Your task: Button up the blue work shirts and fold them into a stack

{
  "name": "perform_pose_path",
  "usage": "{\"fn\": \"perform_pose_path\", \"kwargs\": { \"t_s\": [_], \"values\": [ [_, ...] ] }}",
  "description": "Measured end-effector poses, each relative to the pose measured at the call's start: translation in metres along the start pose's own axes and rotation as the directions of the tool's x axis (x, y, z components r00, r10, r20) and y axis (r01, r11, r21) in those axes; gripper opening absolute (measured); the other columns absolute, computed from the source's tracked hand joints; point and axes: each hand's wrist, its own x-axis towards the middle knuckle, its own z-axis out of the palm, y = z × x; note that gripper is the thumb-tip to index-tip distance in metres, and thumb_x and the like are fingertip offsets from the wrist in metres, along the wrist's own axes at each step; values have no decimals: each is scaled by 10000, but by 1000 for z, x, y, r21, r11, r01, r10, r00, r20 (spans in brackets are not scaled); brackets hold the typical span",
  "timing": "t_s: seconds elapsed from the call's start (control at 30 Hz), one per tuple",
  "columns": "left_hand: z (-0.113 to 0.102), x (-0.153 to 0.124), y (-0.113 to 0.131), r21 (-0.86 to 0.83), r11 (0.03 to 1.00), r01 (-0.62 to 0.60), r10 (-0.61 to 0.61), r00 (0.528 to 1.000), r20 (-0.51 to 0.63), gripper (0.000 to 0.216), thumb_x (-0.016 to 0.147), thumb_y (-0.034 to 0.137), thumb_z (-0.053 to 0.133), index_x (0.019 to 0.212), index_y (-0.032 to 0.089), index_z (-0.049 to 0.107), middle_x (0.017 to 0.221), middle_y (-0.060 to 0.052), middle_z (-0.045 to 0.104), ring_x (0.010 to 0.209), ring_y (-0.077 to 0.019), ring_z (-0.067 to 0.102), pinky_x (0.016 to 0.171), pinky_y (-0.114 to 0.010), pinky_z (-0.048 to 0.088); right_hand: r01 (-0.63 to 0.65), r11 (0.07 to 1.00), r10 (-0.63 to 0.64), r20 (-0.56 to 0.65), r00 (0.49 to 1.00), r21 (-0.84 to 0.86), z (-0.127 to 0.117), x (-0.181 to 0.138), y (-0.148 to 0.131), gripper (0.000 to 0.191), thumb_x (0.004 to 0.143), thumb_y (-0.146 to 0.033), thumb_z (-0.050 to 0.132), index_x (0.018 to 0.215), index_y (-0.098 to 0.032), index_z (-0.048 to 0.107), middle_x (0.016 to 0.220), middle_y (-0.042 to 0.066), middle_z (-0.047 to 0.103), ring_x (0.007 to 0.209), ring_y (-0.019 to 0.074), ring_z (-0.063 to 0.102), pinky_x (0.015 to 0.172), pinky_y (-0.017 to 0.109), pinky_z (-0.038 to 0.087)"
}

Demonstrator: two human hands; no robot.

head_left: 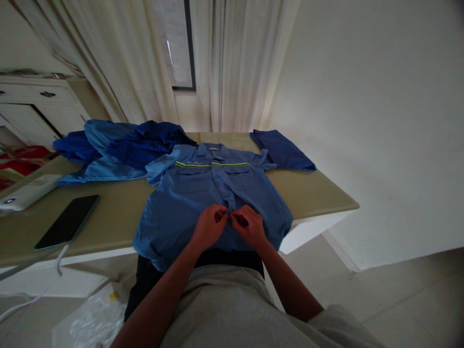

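A light blue work shirt (188,193) with a yellow-green stripe across the chest lies flat, front up, on the olive table (308,193), its hem hanging over the near edge. My left hand (208,226) and my right hand (250,227) meet at the shirt's button placket near the hem. Both hands have fingers curled and pinched on the fabric of the placket. Whether a button is between the fingers I cannot make out.
A pile of blue garments (119,145) lies at the table's back left, a folded dark blue garment (282,150) at the back right. A black phone (68,221) and a white device (25,193) lie at the left. Curtains, a wall and a white cabinet stand behind.
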Motion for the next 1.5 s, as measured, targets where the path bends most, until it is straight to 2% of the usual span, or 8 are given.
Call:
{"fn": "perform_pose_path", "kwargs": {
  "t_s": [0.23,0.53,0.63,0.8,0.97,1.13,1.33,1.5],
  "values": [
    [-7,-1,-1,-59,998,-3,5,999,32,183,845,306,638,948,178,720,753,-2,678,678,-157,621,665,-287,486,-230,956,223,57,973,181,-8,15,1,246,946,-447,647,870,-223,715,744,25,680,652,171,592,615,296,471],
    [-7,3,-1,-71,997,43,-38,997,71,279,867,408,662,977,159,725,728,3,681,647,-157,611,619,-278,457,-262,925,230,141,963,276,-13,17,4,230,926,-464,680,958,-239,708,755,3,656,649,158,576,595,282,461],
    [-15,-4,4,-13,998,-64,65,980,186,239,896,418,683,939,188,737,790,-6,697,717,-163,629,682,-285,483,-242,942,218,125,968,233,-13,17,3,212,892,-443,732,945,-241,699,752,2,658,661,163,584,614,290,471],
    [-27,-31,10,148,928,-342,265,885,384,164,936,393,701,876,267,787,980,-34,731,1015,-215,649,970,-358,476,-137,985,127,93,988,109,-20,5,-6,218,953,-456,680,1017,-249,699,861,42,696,760,201,636,696,336,522],
    [-32,-35,1,390,862,-324,278,945,170,300,1043,411,523,1177,266,749,1234,-91,719,1190,-253,625,1082,-420,452,152,966,-107,211,972,-210,-20,-26,-7,484,916,-451,751,1360,-289,648,1314,120,659,1210,324,587,1061,512,458],
    [-38,-38,-23,670,714,-205,234,971,49,610,984,515,597,1543,281,526,1640,-142,437,1528,-404,344,1241,-636,231,234,911,-152,252,956,-338,-17,-43,-2,477,972,-303,650,1448,-290,612,1359,120,657,1190,321,587,1033,518,458],
    [-49,-62,-24,689,702,-180,186,980,67,613,941,561,633,1503,324,574,1600,-122,500,1468,-408,439,1187,-607,354,224,960,-145,390,909,-167,-29,-37,-17,399,1013,-431,615,1379,-283,668,1015,90,768,927,263,681,922,440,519],
    [-89,-16,-27,685,710,-163,97,986,134,507,1042,527,439,1426,248,616,1418,-115,661,1285,-316,608,1132,-476,432,189,968,-135,290,948,-168,-40,14,-4,340,1028,-446,589,1326,-320,696,1185,88,746,1095,286,673,1030,482,498]
  ]
}}
